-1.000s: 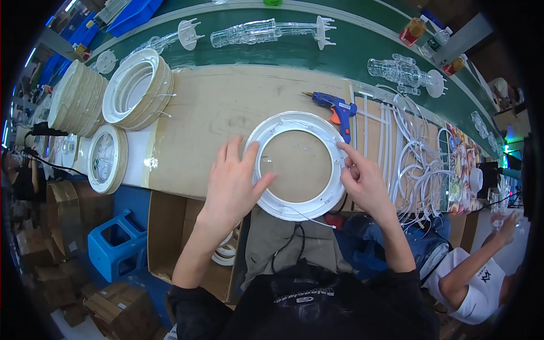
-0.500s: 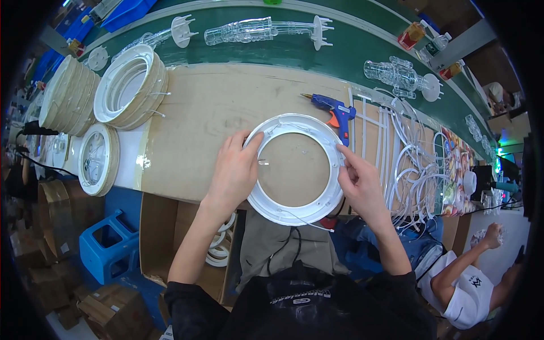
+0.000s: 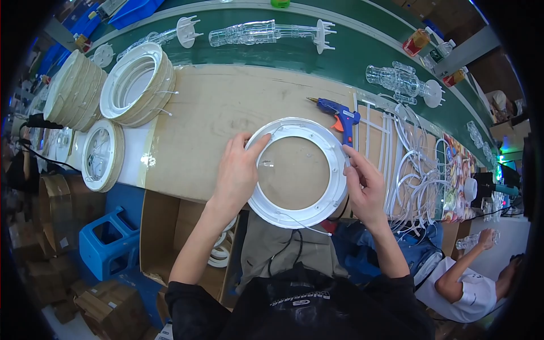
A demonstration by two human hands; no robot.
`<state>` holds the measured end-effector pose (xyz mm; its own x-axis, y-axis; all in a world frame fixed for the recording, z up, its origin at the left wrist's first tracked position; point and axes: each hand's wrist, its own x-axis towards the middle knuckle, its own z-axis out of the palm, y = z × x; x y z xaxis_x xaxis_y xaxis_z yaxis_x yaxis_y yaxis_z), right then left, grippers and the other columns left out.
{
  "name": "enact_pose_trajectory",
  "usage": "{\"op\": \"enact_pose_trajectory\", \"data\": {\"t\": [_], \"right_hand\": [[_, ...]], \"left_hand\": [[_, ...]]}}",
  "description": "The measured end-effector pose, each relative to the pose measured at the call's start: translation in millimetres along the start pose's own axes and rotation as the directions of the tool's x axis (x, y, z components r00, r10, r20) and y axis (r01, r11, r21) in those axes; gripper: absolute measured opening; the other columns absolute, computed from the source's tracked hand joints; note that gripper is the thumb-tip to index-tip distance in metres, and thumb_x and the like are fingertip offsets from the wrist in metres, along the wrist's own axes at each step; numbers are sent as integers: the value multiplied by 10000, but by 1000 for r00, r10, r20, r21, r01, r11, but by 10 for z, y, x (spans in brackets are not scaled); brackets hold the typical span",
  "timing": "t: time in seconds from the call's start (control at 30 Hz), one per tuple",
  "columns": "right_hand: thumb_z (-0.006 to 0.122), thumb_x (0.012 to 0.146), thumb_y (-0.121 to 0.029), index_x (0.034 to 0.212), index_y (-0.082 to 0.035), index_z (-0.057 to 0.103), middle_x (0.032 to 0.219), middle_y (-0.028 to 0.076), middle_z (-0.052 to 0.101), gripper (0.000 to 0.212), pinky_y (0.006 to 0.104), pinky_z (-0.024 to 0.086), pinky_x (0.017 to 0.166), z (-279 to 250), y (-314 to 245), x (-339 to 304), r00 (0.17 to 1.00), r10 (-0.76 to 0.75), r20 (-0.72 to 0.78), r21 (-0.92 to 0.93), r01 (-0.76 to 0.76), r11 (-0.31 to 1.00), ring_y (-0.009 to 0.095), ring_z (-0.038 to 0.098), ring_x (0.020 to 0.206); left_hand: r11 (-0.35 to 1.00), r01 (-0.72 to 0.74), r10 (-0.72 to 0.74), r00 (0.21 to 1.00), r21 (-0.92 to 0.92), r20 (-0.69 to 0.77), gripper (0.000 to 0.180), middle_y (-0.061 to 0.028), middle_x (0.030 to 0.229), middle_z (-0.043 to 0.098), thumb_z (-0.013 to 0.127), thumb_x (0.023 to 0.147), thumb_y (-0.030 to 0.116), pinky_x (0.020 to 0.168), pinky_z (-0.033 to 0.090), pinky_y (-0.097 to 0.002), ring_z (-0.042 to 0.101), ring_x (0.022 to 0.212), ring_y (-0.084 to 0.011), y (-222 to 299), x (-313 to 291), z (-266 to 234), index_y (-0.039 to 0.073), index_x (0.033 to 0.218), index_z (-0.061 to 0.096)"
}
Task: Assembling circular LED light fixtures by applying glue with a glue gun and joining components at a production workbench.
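Holding a white ring (image 3: pixel 266 204) with both hands right at the near edge of the surface (image 3: pixel 209 107), so its near rim pokes out over the grey trousers (image 3: pixel 258 243). Left hand (image 3: pixel 237 173) has the left rim, fingers fairly bunched; right hand (image 3: pixel 365 187) has the right rim, index finger and thumb close together and the other fingers curled in. A thin white lead (image 3: pixel 306 225) comes off the ring's near side, with its tip past the rim.

Most elbow room is far and left of the ring, a wide stretch of brown cardboard before you hit the ring stacks (image 3: pixel 150 85). Right side's way tighter: a blue glue gun (image 3: pixel 343 113) lies just beside the ring's far right, nozzle pointing left, then it's white strips (image 3: pixel 387 153) and a tangle of white cables (image 3: pixel 406 180). Clear plastic pieces (image 3: pixel 249 34) lie along the far side.

Stuff I can't really make out: whatever the fingers do under the rim, plus a little shiny bit (image 3: pixel 268 165) inside the ring's opening. The carton (image 3: pixel 161 226) below the near edge is partly blocked by the left forearm (image 3: pixel 198 238), so the pale rings (image 3: pixel 218 262) in it only half show. A co-worker (image 3: pixel 462 300), near right, runs into the dark fisheye border.
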<state>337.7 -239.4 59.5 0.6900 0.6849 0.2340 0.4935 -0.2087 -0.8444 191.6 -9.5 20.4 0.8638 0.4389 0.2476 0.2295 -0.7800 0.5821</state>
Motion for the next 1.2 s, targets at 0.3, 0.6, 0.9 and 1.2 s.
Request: {"op": "enact_pose_trajectory", "data": {"t": [0.3,0.6,0.9,1.2], "right_hand": [[521,930,32,1284,46,621,892,64,591,368,234,451,679,-83,39,-131,998,-51,40,4,51,999,98,551,776],[525,937,33,1250,28,649,782,-34,519,337,195,354,550,-47,109,-187,990,107,-86,54,-103,993,21,447,651],[606,910,10,1216,39,668,753,-11,574,314,205,360,525,25,116,-111,994,61,-86,-200,-77,977,28,466,591],[604,925,16,1228,77,649,757,-21,571,313,188,363,529,72,177,-91,985,154,-83,-32,-157,987,12,478,599]], "left_hand": [[998,2,-2,1000,62,-2,503,-206,1202,569,533,824,-94,925,506,-451,582,1072,-367,39,-5,-13,80,1282,651],[995,-22,25,999,100,-31,444,-185,1209,574,570,825,-71,920,515,-447,590,1097,-353,23,-24,18,89,1224,682],[995,-7,11,999,103,-35,450,-182,1229,574,582,822,-52,913,519,-453,598,1103,-350,29,-44,23,101,1232,685],[998,1,2,999,70,-45,437,-178,1219,576,584,824,-48,901,519,-455,602,1092,-347,31,-47,20,101,1221,690]]}}
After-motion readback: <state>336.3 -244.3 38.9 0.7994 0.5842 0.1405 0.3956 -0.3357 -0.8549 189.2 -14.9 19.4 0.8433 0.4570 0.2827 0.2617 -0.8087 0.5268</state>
